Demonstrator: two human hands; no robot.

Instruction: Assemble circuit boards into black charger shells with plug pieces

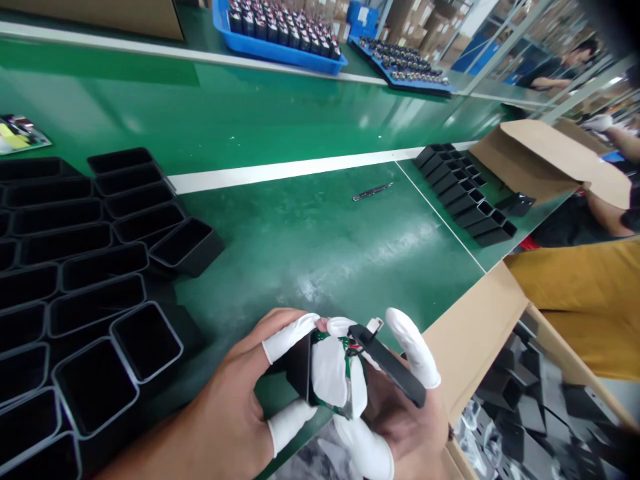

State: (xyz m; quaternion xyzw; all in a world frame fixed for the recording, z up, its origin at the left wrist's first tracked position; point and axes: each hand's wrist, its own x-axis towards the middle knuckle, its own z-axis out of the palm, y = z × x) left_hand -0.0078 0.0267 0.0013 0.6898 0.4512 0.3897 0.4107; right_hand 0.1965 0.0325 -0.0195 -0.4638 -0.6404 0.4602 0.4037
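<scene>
White finger cots cover several fingertips of both hands. My left hand [235, 387] grips a black plastic case [299, 367] from the left, thumb below and fingers above. At the case's mouth is a circuit board assembly [330, 373] with white pads and green board edges; how far it sits inside is hidden. My right hand [410, 400] is closed around this assembly from the right. A flat black end cover [393, 367] leans across the right fingers, joined by wires to the assembly.
Rows of open black cases [95, 287] stand at left, more cases [465, 193] at right. Tweezers [373, 192] lie on the green bench [300, 247]. A cardboard box [530, 400] of black parts is at lower right. Blue trays [285, 57] line the shelf. Co-workers are at right.
</scene>
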